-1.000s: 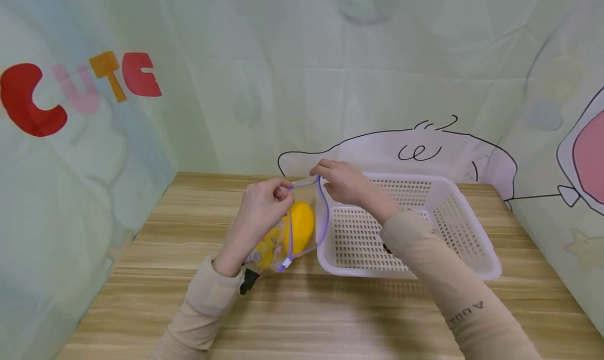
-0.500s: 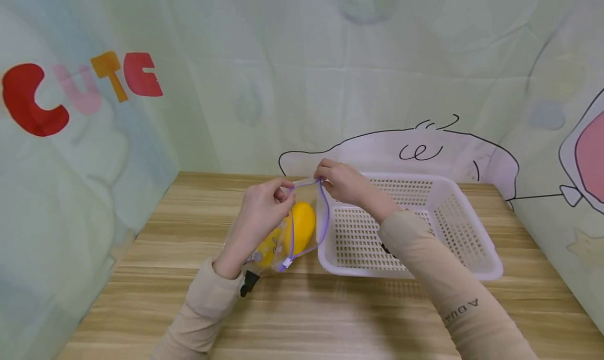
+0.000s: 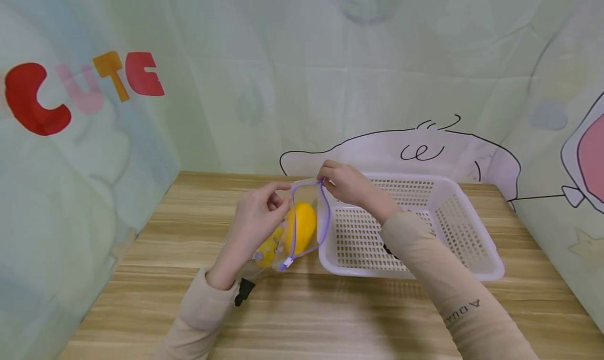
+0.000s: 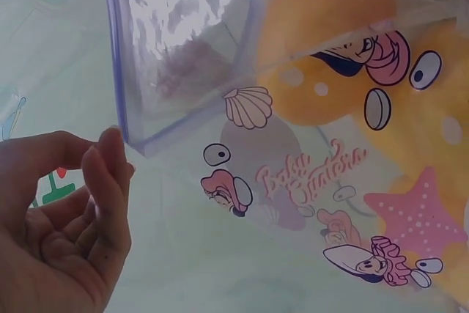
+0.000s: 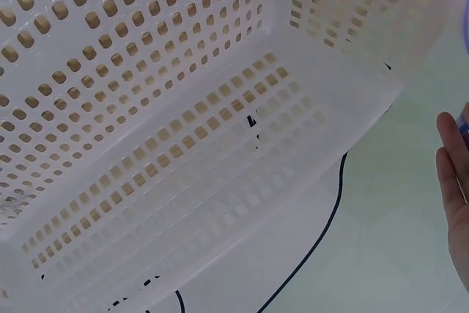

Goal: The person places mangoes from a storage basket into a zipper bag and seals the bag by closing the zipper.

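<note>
A clear zip bag [image 3: 309, 189] with purple edging stands with its mouth spread apart, left of the basket. Inside sits a smooth yellow rounded object [image 3: 304, 225], its kind unclear. My right hand [image 3: 346, 184] pinches the top right corner of the mouth; the right wrist view shows only part of that hand's fingers [image 5: 456, 174]. My left hand [image 3: 261, 210] is beside the bag's left edge, fingers loosely bent. In the left wrist view its fingertips [image 4: 110, 144] lie close to the purple corner, apparently without gripping it. Shells and a pink starfish are printed on the bag [image 4: 275, 166].
A white perforated plastic basket [image 3: 410, 273] stands at the right, against the bag's side. A white slider [image 3: 288, 262] sits at the lower end of the zip. The wood-grain table [image 3: 302, 318] meets a printed cloth backdrop [image 3: 264, 113] behind.
My left hand has drawn slightly left and its fingers have come off the bag's edge. The right hand has shifted slightly right, still pinching the corner.
</note>
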A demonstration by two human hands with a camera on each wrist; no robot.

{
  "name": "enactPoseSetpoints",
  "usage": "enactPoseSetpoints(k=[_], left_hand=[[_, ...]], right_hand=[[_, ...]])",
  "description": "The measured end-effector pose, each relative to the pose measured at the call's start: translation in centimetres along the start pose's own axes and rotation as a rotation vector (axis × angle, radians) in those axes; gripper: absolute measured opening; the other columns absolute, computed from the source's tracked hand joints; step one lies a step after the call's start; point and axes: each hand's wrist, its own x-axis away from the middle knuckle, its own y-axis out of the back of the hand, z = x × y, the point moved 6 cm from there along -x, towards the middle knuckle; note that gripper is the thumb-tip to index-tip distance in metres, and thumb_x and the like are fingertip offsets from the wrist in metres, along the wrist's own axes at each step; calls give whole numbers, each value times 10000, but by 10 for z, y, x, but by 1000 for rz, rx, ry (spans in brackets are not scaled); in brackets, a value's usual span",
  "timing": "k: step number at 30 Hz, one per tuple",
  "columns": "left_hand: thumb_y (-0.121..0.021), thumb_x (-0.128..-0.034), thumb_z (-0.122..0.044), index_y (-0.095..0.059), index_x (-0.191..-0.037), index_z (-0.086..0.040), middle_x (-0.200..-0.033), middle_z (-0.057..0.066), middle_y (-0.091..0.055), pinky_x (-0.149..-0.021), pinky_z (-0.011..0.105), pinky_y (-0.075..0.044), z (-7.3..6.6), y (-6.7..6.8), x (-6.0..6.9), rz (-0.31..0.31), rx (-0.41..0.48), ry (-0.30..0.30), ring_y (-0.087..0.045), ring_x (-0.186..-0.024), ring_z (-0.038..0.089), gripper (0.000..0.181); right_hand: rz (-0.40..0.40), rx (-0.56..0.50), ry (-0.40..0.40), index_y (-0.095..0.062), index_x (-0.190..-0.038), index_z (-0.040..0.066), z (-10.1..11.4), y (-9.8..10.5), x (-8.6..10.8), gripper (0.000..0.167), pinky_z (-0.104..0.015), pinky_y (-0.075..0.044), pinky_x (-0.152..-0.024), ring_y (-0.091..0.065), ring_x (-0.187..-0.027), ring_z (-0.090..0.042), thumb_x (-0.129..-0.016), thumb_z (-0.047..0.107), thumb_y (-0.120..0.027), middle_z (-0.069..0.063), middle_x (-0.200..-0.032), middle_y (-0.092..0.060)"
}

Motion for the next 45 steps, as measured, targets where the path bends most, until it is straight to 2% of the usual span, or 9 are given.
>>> enactPoseSetpoints(k=[4,9,12,16,19,25,29,35,45], left_hand=[[-670,-863,-148,-717,-1070,-96,-708,32,-664,-536,200,-445,-2,4,5,-36,-36,-58,-563,-575,104,219],[-670,-824,-73,-716,-984,-67,-744,39,-645,-577,240,-525,-7,6,18,-80,-60,-147,-594,-610,105,166],[-677,-806,-54,-708,-934,-57,-753,26,-637,-769,316,-576,-11,5,28,-107,-90,-188,-598,-618,95,131],[-680,-800,-44,-695,-945,-56,-796,23,-658,-779,275,-578,-12,2,41,-108,-104,-191,-612,-665,87,146],[-682,-799,-50,-683,-968,-52,-838,26,-660,-610,194,-549,-14,0,52,-82,-78,-183,-610,-715,94,169],[-757,-755,-221,-662,-966,-105,-868,-27,-626,-621,199,-508,-20,-7,70,-66,-135,-233,-573,-744,98,259],[-782,-713,-326,-652,-991,-152,-909,-72,-617,-622,181,-481,-20,-14,82,-42,-215,-210,-562,-762,80,353],[-789,-685,-168,-645,-982,-139,-919,-58,-614,-679,196,-499,-20,-17,96,-26,-238,-157,-548,-822,74,331],[-802,-646,-23,-670,-993,-115,-944,-22,-647,-714,252,-541,-19,-13,104,-96,-256,-129,-596,-860,116,382]], right_hand=[[2,-4,-4,-681,-979,8,-1,0,0,135,-313,-570,-776,-672,-898,-231,-870,-30,-611,-99,-1000,-641],[2,-4,-10,-681,-978,12,-1,-1,0,135,-313,-569,-778,-669,-897,-231,-872,-27,-608,-95,-996,-640],[1,1,-14,-683,-978,14,-2,-1,-1,134,-311,-569,-773,-668,-889,-227,-871,-24,-611,-93,-992,-640],[6,1,-24,-687,-981,14,-2,-1,-1,135,-307,-570,-767,-668,-883,-223,-876,-19,-609,-93,-988,-640],[12,2,-33,-688,-985,17,-3,-1,-1,140,-303,-570,-765,-666,-884,-219,-881,-15,-599,-92,-989,-641],[-11,10,-16,-685,-965,11,-2,0,-1,124,-308,-569,-762,-667,-879,-221,-875,-19,-606,-95,-977,-643],[-23,13,-4,-686,-954,10,-2,-1,-1,116,-308,-570,-757,-667,-873,-223,-870,-21,-613,-96,-967,-644],[-27,4,-5,-685,-945,6,-2,-1,-2,117,-309,-568,-764,-666,-874,-225,-866,-29,-607,-99,-964,-643],[-44,3,1,-685,-936,-1,-3,0,-3,115,-319,-569,-766,-672,-871,-232,-859,-35,-606,-111,-955,-650]])
